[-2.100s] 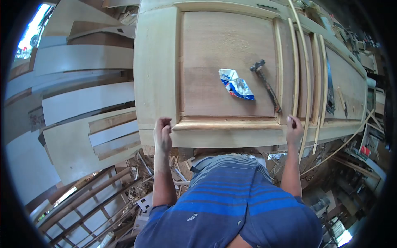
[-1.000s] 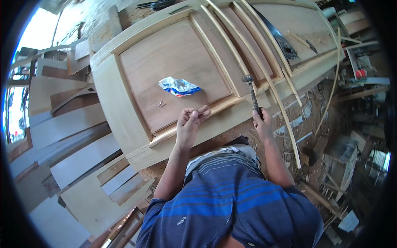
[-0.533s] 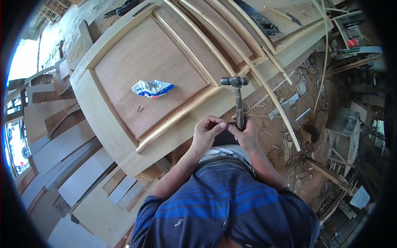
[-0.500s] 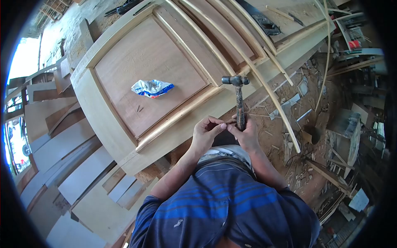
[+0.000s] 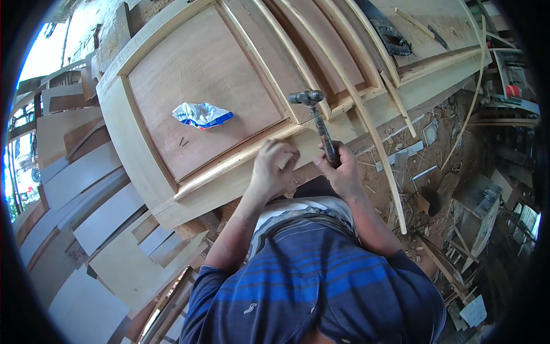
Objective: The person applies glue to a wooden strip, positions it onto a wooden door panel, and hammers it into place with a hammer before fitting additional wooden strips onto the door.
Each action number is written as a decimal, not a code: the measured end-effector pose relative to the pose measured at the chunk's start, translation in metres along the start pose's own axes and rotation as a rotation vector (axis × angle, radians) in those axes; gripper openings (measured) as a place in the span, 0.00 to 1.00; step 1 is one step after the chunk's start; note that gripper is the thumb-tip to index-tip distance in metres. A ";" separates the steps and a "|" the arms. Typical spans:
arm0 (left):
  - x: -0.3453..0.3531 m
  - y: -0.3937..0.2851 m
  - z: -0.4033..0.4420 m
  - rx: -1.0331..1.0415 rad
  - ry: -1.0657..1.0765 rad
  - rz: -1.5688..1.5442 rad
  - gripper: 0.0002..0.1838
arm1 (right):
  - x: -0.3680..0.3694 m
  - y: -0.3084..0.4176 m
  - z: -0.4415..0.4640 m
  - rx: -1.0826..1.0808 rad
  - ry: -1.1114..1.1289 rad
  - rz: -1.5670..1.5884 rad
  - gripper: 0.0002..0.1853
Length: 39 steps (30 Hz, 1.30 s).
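Note:
A ball-peen hammer (image 5: 321, 123) stands nearly upright, head up, with my right hand (image 5: 342, 166) wrapped round the lower end of its handle. My left hand (image 5: 275, 166) is raised beside the near edge of the panelled wooden door (image 5: 134, 155), its fingers curled and partly blurred; whether something small is between them cannot be made out. On the door's left panel lie a crumpled white and blue packet (image 5: 201, 115) and small nails (image 5: 183, 141).
Long thin wood strips (image 5: 375, 135) cross the door and overhang its near edge. A handsaw (image 5: 392, 39) and a pencil-like dark tool (image 5: 438, 36) lie on the right panel. Boards (image 5: 109, 200) are stacked at left; scraps litter the floor at right.
My hands, which were together at the hammer's handle, have come apart, the left moving left and up. The hammer, still in my right hand, now leans a little left. The view has shifted.

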<state>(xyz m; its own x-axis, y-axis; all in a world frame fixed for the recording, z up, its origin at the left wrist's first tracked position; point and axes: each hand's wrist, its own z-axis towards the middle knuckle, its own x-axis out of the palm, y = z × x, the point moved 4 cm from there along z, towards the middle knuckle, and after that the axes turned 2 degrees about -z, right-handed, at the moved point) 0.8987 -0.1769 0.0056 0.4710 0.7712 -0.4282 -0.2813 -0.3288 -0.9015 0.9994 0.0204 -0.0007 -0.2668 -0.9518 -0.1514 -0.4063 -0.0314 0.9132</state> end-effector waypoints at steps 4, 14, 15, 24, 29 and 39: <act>-0.014 0.027 0.014 -0.170 -0.158 -0.145 0.07 | -0.021 -0.007 -0.001 0.033 -0.065 0.017 0.18; -0.002 0.047 0.029 -0.080 -0.174 0.038 0.06 | -0.038 -0.030 -0.016 0.088 -0.132 -0.056 0.16; -0.001 0.047 0.029 -0.068 -0.170 0.049 0.06 | -0.037 -0.027 -0.018 0.078 -0.138 -0.052 0.15; 0.008 0.055 0.025 -0.043 -0.182 0.124 0.06 | -0.030 -0.031 -0.028 0.094 -0.115 -0.060 0.18; 0.011 0.052 0.022 0.072 -0.204 0.215 0.11 | -0.030 -0.030 -0.032 0.045 -0.114 -0.165 0.19; 0.014 0.053 0.020 0.087 -0.215 0.262 0.21 | -0.021 -0.009 -0.045 -0.383 -0.175 -0.513 0.21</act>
<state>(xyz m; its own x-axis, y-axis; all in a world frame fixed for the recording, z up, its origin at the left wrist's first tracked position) 0.8740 -0.1726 -0.0471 0.1891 0.7669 -0.6132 -0.4442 -0.4901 -0.7500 1.0483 0.0265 0.0116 -0.2731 -0.7249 -0.6324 -0.1890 -0.6042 0.7741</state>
